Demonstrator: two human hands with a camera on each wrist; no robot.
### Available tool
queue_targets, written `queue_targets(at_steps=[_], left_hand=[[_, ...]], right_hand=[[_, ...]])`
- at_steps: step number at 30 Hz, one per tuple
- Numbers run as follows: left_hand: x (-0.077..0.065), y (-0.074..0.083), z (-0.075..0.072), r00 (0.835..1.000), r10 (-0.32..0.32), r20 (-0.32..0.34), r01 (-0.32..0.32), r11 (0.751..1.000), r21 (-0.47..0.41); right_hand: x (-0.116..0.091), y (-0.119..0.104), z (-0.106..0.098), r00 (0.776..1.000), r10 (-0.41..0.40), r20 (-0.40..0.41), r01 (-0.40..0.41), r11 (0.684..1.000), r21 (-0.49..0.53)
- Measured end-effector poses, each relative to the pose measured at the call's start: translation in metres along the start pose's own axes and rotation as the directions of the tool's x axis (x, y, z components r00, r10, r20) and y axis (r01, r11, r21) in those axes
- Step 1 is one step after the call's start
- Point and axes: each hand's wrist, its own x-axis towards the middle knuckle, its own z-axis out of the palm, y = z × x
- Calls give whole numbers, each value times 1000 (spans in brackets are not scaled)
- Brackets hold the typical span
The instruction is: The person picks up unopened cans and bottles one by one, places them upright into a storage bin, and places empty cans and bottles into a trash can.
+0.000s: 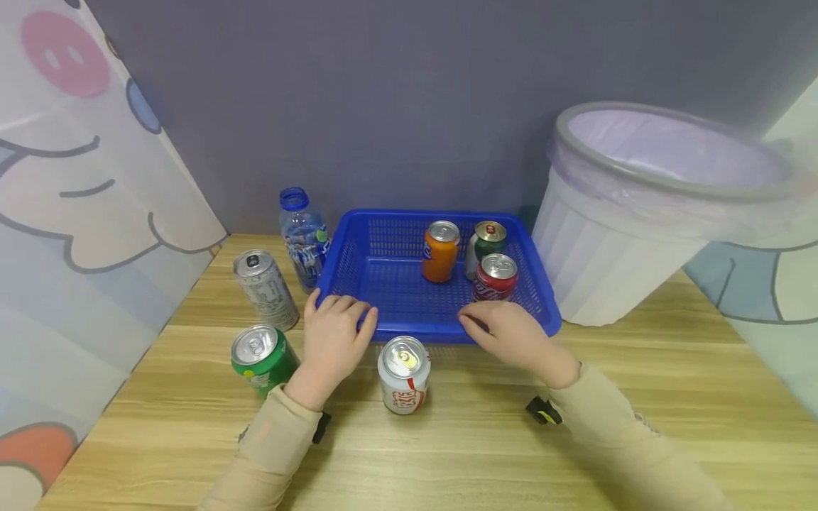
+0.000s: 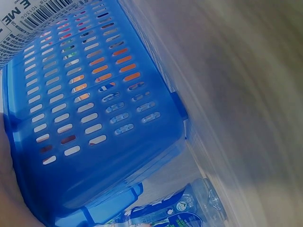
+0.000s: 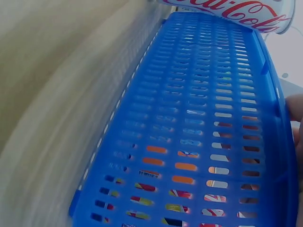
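A blue plastic basket sits on the wooden table. Its front left corner is held by my left hand, fingers bent over the rim. Farther right along the front rim, my right hand grips the edge between thumb and fingers, near a red can. An orange can and a green can also stand inside, toward the right. Between my hands, just before the basket, stands a white Coca-Cola can; its lettering shows in the right wrist view.
Left of the basket are a clear plastic bottle without a cap, a silver patterned can and a green can. A white bin with a bag liner stands close to the basket's right side. Behind rises a grey wall.
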Motion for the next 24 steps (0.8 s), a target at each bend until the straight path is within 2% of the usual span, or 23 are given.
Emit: queue_targets(at_steps=[6,13,18,24], left_hand=[[0,0,0,1000,-5,7,5,1000,3],[0,1,-1,1000,-5,11,5,1000,0],[1,1,0,1000,1,0,-1,1000,-5],[1,-1,1,1000,6,-10,-6,1000,-2]], right_hand=[[-6,-5,5,993,45,-110,-48,998,-29],[-17,-7,12,963,-19,-268,1,998,-68],[-21,-6,16,941,-49,-334,41,999,-31],[-23,-6,14,935,-17,-354,50,995,83]])
